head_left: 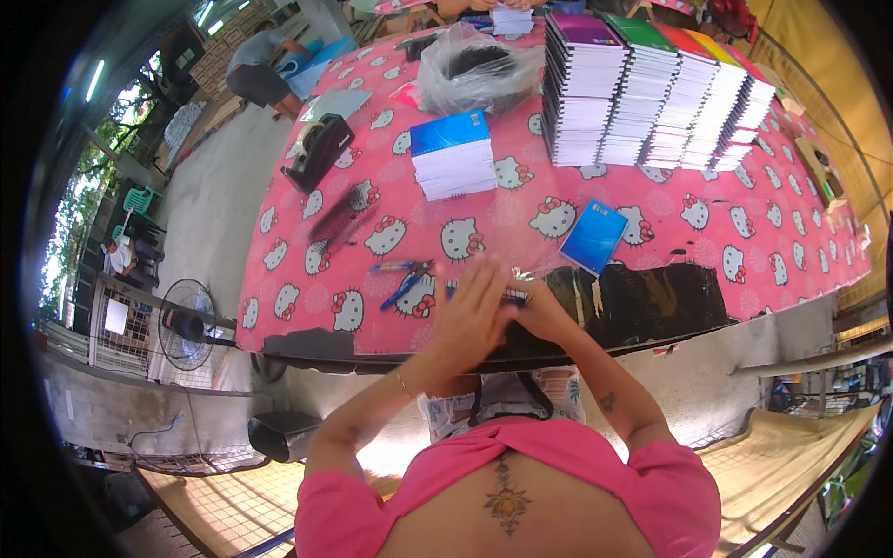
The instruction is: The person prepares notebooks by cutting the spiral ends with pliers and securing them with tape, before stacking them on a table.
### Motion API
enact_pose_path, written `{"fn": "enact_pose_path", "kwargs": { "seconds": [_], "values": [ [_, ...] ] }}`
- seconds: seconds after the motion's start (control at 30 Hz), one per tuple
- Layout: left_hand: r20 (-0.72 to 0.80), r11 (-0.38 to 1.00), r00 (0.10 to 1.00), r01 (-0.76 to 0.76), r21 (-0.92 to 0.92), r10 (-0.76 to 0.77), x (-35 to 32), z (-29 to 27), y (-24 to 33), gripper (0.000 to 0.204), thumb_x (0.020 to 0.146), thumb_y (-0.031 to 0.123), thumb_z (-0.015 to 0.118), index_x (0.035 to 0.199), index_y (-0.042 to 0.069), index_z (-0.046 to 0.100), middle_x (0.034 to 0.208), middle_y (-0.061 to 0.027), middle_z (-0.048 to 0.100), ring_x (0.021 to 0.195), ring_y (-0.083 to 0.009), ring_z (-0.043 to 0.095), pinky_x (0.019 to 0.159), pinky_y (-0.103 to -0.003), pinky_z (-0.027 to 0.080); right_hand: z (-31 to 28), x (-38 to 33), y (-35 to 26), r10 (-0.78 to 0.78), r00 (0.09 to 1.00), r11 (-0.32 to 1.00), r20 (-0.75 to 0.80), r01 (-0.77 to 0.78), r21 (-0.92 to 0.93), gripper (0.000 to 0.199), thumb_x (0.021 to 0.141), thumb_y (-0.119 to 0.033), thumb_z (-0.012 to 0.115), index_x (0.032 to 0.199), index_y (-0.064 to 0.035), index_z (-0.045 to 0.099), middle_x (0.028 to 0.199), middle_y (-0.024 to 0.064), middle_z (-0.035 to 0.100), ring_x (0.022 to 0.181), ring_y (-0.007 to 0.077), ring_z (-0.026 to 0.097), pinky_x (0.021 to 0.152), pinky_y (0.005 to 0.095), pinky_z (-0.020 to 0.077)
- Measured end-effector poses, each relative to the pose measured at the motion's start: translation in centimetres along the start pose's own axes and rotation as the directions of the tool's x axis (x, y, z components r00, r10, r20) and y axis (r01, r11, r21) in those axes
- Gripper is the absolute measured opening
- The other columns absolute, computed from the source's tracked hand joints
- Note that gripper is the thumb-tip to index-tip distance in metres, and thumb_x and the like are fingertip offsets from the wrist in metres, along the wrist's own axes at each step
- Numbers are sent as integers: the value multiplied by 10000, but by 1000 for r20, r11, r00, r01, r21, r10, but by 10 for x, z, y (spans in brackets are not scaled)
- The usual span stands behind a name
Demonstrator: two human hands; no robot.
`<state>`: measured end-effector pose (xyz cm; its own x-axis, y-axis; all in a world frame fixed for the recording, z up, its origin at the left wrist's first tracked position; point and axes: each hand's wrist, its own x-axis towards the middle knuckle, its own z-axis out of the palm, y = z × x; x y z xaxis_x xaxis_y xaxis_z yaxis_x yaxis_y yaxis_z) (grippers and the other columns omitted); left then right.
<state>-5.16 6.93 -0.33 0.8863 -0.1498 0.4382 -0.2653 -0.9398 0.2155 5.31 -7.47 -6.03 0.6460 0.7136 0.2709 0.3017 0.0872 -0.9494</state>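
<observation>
Both my hands meet at the table's near edge around a small spiral-bound notebook, which they mostly hide. My left hand lies across it with fingers stretched out and the thumb raised. Closed around the notebook's right side is my right hand. Just left of them, blue pens lie on the pink patterned cloth. A single blue notebook rests flat beyond my right hand. Farther off stands a short stack of blue-covered notebooks.
Tall stacks of spiral notebooks rise at the back right. A black tape dispenser, a loose dark coil bundle and a clear plastic bag occupy the left and back. Black surface shows through torn cloth. Another person bends over at the far left.
</observation>
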Motion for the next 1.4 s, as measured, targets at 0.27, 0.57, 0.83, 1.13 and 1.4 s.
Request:
{"fn": "enact_pose_path", "kwargs": {
  "seconds": [0.27,0.57,0.83,1.13,1.4],
  "values": [
    [-122,988,992,-44,-145,26,23,-1,-19,143,892,196,715,1023,142,700,979,1,724,1034,-183,691,1198,-618,100,-61,-3,-56,82,995,979,53,-71,-192,282,891,-167,729,1146,-49,727,935,102,733,814,157,657,740,311,508],
    [-159,988,986,-76,-134,54,20,0,-20,214,871,199,725,1045,94,658,934,-42,653,882,-243,625,904,-465,455,-68,11,-59,-98,982,922,160,150,-356,118,851,-90,729,939,-13,718,772,72,663,685,167,581,629,305,462],
    [-190,990,979,-99,-103,78,13,-5,-12,275,851,158,737,1092,56,653,936,-88,627,852,-290,581,767,-406,441,-34,0,-57,-221,960,891,-173,126,-435,172,793,4,693,961,-12,664,875,111,656,777,259,644,698,353,501],
    [-128,901,981,184,393,-145,-23,-30,-116,453,967,284,622,1357,68,541,1272,-183,585,1129,-376,567,905,-471,476,-30,-14,-42,-194,979,812,-64,124,-571,451,796,59,672,1227,-75,672,1285,127,650,1200,326,602,1021,410,471],
    [299,692,802,597,-406,-517,-13,-22,-105,425,1013,387,536,1291,66,558,1077,-132,671,906,-308,681,768,-423,538,-22,-28,-8,-192,978,658,83,191,-728,450,770,11,695,1213,-62,668,1314,88,640,1270,308,556,1062,438,451]
  ]
}}
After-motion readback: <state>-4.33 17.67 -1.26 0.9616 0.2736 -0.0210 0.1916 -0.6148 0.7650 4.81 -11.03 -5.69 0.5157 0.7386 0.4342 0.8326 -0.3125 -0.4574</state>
